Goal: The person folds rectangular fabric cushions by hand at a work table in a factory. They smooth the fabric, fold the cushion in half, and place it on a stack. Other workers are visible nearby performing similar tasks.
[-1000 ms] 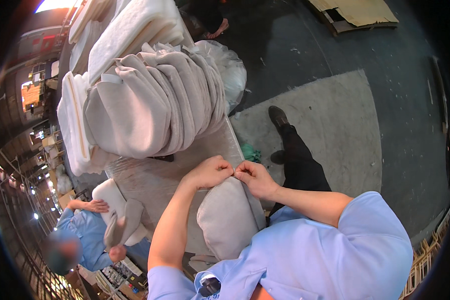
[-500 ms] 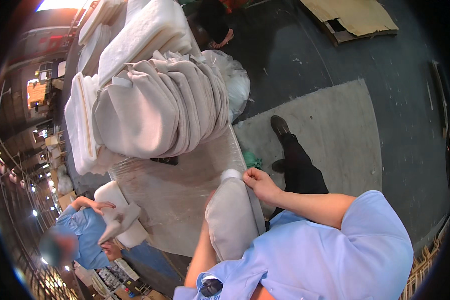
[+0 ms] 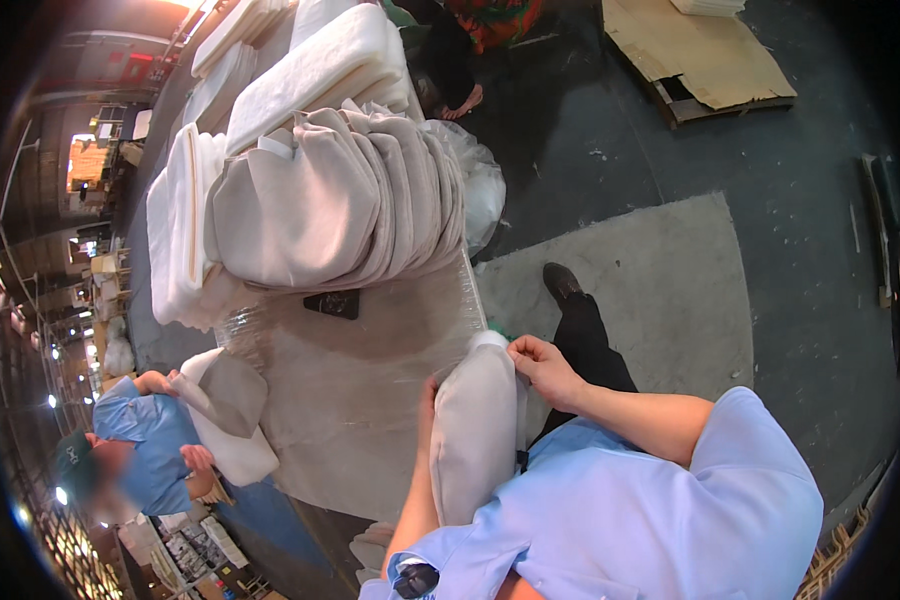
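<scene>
A grey fabric cushion (image 3: 472, 440) stands on end against my body, at the near edge of the plastic-wrapped table. White padding (image 3: 488, 339) shows at its upper end. With bent fingers, my right hand (image 3: 548, 370) pinches the cushion's edge beside that padding. My left hand (image 3: 429, 400) lies along the cushion's left side and holds it there, its fingers mostly hidden behind the fabric.
On the table (image 3: 370, 350), grey fabric covers (image 3: 300, 210) stand stacked beside folded white padding (image 3: 310, 80). A dark flat piece (image 3: 332, 304) lies before them. At left a co-worker (image 3: 150, 440) handles a grey cover (image 3: 225, 390) over a white pad (image 3: 240, 450). Cardboard (image 3: 710, 60) lies at far right.
Less white padding bulges from the cushion's upper end. My right hand still pinches the edge. The co-worker's grey cover has spread out, and one of their hands is now off it.
</scene>
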Available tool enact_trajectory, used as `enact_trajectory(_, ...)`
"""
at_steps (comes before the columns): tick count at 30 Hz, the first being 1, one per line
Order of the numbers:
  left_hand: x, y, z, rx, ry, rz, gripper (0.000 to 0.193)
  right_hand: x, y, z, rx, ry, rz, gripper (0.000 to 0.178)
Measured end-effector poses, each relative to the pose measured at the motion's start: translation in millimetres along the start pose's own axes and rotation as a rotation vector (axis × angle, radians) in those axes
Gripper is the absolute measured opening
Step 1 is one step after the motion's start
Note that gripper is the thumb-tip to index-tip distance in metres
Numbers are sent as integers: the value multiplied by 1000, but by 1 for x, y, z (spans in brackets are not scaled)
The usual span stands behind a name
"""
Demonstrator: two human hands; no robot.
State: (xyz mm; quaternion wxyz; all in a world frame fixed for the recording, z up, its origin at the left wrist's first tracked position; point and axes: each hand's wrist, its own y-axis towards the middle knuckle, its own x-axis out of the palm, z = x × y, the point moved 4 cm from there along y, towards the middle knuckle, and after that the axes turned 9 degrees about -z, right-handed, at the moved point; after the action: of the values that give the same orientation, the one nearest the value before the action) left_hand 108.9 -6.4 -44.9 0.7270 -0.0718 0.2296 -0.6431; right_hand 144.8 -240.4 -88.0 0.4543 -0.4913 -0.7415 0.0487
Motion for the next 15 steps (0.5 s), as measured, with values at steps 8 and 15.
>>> enact_trajectory(8, 60, 89, 49, -228, -82, -757, 49, 3, 11, -1, -153, -160, 96, 14)
enact_trajectory(15, 63, 102, 54, -392, 69, -810, 31, -16, 27, -10, -128, -176, 0, 11)
